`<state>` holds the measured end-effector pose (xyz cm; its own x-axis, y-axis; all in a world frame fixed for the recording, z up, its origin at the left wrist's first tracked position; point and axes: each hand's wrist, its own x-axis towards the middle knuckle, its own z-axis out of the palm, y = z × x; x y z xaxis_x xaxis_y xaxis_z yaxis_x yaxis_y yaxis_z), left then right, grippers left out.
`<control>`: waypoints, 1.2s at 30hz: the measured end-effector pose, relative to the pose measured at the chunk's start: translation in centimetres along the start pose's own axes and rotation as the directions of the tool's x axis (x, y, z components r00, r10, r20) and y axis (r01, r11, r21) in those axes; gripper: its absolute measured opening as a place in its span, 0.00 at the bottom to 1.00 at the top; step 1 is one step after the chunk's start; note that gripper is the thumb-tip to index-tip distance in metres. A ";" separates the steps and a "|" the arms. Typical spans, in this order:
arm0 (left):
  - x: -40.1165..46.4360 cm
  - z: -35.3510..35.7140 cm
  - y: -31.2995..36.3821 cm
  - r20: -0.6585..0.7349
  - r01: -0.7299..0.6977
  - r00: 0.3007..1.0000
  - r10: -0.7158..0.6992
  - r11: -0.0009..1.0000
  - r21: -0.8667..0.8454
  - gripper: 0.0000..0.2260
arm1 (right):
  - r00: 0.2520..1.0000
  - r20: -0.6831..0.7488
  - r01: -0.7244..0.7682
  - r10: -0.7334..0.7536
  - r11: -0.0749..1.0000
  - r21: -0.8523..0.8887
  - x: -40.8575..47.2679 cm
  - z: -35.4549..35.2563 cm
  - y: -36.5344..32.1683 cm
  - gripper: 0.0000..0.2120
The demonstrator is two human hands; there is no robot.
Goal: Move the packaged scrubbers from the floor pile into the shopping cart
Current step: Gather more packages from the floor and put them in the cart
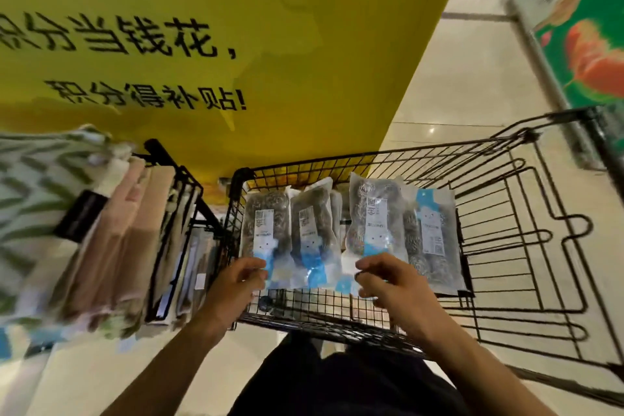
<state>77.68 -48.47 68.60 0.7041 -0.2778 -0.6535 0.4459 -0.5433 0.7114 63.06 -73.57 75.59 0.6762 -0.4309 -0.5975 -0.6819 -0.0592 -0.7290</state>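
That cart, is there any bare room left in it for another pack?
Yes: the cart shows bare wire to the right of the rightmost pack. The left part is crowded with scrubber packs, both hands at their near ends.

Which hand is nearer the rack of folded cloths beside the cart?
Left. The left hand is just right of the rack of folded cloths; the right hand is farther right, over the cart.

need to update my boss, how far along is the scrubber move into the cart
Done: at least four scrubber packs already lie in the black wire cart. In hand: the left hand pinches the near end of the leftmost pack, and the right hand pinches another pack, setting them in place. Left: unknown, since the floor pile is out of view.
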 end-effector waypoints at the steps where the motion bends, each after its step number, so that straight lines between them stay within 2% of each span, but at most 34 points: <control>1: -0.6 0.2 -0.1 -0.021 -0.006 1.000 0.006 1.000 -0.004 0.07 | 1.000 0.010 0.005 -0.005 1.000 0.013 -0.5 -0.5 0.2 0.06; 7: -5.5 2.0 -1.7 -0.085 0.010 0.996 -0.009 1.000 0.011 0.05 | 0.997 0.082 0.008 -0.009 1.000 0.014 -1.9 -2.2 1.5 0.05; 10: -8.3 2.9 -3.2 -0.157 0.028 0.987 -0.024 0.999 0.025 0.08 | 0.992 0.123 0.002 -0.002 1.000 0.000 -1.9 -3.1 2.4 0.06; 15: -13.4 5.0 -6.4 -0.306 0.111 0.937 -0.169 0.974 -0.197 0.07 | 0.965 0.262 0.017 0.004 0.997 -0.078 -1.5 -3.4 3.1 0.04; 18: -17.6 6.8 -8.7 -0.406 0.122 0.872 -0.273 0.925 -0.360 0.07 | 0.934 0.356 0.074 -0.017 0.986 -0.147 -1.1 -2.6 2.8 0.04; 23: -25.7 10.9 -15.0 -0.515 0.087 0.696 -0.500 0.771 -0.630 0.08 | 0.833 0.553 0.163 0.000 0.956 -0.245 -1.9 1.3 1.7 0.03; 27: -32.2 14.6 -20.5 -0.502 0.041 0.553 -0.665 0.624 -0.780 0.07 | 0.731 0.681 0.236 0.046 0.919 -0.316 -4.7 6.0 2.2 0.03; 31: -38.2 18.2 -25.3 -0.456 -0.025 0.427 -0.781 0.494 -0.869 0.07 | 0.638 0.766 0.377 0.081 0.835 -0.402 -8.8 10.7 4.1 0.04; 36: -44.6 21.6 -31.6 -0.364 -0.089 0.343 -0.866 0.355 -0.931 0.07 | 0.508 0.851 0.543 0.134 0.717 -0.437 -16.5 16.5 7.7 0.04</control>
<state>20.30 -36.05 69.70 0.0563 0.6632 -0.7463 0.6100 0.5689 0.5516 51.26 -52.03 74.31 0.4890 0.5397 -0.6853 -0.2431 -0.6701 -0.7013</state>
